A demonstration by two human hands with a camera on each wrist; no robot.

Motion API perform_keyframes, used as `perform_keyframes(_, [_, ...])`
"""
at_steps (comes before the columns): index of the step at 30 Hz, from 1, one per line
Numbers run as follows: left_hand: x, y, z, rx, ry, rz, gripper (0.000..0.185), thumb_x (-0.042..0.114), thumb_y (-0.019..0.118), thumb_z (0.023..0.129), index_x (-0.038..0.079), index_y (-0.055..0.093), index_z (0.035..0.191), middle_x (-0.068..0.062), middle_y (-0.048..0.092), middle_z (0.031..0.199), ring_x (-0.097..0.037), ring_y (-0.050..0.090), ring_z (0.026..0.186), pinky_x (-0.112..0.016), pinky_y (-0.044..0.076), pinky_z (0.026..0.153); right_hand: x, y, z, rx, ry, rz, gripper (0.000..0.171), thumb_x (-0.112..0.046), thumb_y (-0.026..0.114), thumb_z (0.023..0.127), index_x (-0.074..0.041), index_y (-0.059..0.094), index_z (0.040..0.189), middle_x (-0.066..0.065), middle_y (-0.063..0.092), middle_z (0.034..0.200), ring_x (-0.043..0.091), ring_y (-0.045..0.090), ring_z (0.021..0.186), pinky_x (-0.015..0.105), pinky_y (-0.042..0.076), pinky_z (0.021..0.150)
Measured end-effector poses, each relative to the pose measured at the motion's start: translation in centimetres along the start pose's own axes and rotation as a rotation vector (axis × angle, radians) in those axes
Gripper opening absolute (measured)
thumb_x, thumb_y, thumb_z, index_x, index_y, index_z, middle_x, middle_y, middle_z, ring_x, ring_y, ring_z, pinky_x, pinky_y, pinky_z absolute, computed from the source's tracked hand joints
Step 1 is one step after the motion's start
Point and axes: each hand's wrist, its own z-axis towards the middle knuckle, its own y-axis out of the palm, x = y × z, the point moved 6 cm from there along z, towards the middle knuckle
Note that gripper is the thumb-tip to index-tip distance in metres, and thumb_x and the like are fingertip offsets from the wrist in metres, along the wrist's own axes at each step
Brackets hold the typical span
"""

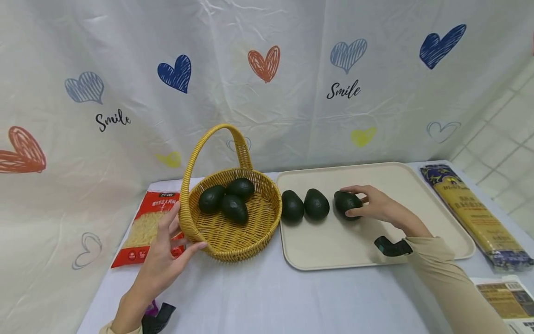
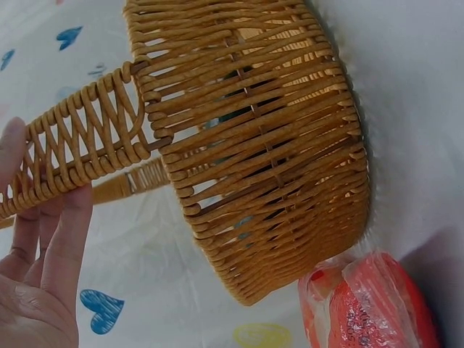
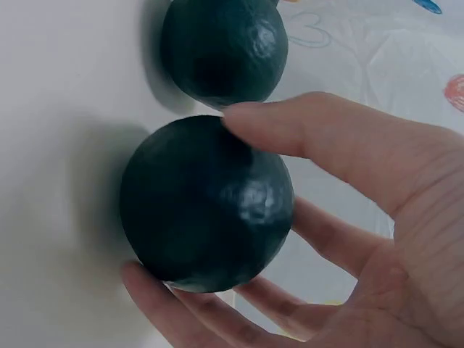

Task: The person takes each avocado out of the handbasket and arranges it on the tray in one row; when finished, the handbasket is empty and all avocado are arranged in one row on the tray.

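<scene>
A yellow wicker basket (image 1: pixel 260 234) with a tall arched handle (image 2: pixel 80 141) stands left of centre, and several avocados (image 1: pixel 235 208) lie in it. My left hand (image 1: pixel 160 255) holds the handle near its lower left end, some fingers (image 2: pixel 64 243) passing behind the weave. On the beige tray (image 1: pixel 325 250) to the right, my right hand (image 1: pixel 377 204) grips a dark avocado (image 3: pixel 206 206), the thumb on one side and the fingers around the other. Two more avocados (image 1: pixel 316 204) rest on the tray between that one and the basket.
A red bag of pasta (image 1: pixel 142 227) lies left of the basket, partly behind my left hand. Right of the tray is a long yellow and blue noodle packet (image 1: pixel 475 215), with a brown and white package (image 1: pixel 506 299) nearer me. A curtain printed with hearts (image 1: pixel 288 116) hangs behind.
</scene>
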Motion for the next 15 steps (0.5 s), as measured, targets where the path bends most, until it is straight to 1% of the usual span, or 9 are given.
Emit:
perform_keyframes(4, [-0.1, 0.0, 0.0, 0.007, -0.012, 0.015, 0.125, -0.021, 0.087, 0.065, 0.006, 0.017, 0.165, -0.031, 0.043, 0.151, 0.014, 0.043, 0.135, -0.010, 0.052, 0.089, -0.2, 0.1, 0.2, -0.020, 0.007, 0.026, 0.072, -0.018, 0.083, 0.089, 0.002, 0.051, 0.150, 0.033, 0.048, 0.146, 0.035, 0.064, 0.107, 0.038, 0.053, 0.084])
perform_keyframes(6, [-0.1, 0.1, -0.1, 0.010, -0.017, 0.022, 0.125, -0.021, 0.087, 0.065, 0.006, 0.017, 0.165, -0.030, 0.042, 0.152, 0.015, 0.042, 0.135, -0.009, 0.052, 0.090, -0.2, 0.3, 0.3, -0.024, 0.022, 0.051, 0.074, -0.018, 0.084, 0.089, 0.002, 0.050, 0.151, 0.035, 0.046, 0.147, 0.029, 0.065, 0.102, 0.033, 0.054, 0.080])
perform_keyframes(9, [-0.2, 0.1, -0.1, 0.010, -0.026, 0.025, 0.125, -0.020, 0.087, 0.065, 0.008, 0.017, 0.165, -0.029, 0.042, 0.153, 0.015, 0.041, 0.135, -0.009, 0.052, 0.090, -0.2, 0.5, 0.5, -0.020, 0.034, 0.068, 0.075, -0.018, 0.084, 0.089, 0.002, 0.048, 0.152, 0.037, 0.042, 0.150, 0.027, 0.066, 0.101, 0.031, 0.055, 0.078])
perform_keyframes(15, [-0.2, 0.0, -0.1, 0.004, -0.022, 0.006, 0.124, -0.020, 0.087, 0.066, 0.008, 0.017, 0.166, -0.027, 0.041, 0.155, 0.013, 0.043, 0.135, -0.010, 0.053, 0.089, -0.1, 1.0, 0.6, -0.013, 0.036, 0.143, 0.074, -0.015, 0.082, 0.091, 0.003, 0.045, 0.153, 0.037, 0.038, 0.150, 0.028, 0.065, 0.104, 0.035, 0.062, 0.079])
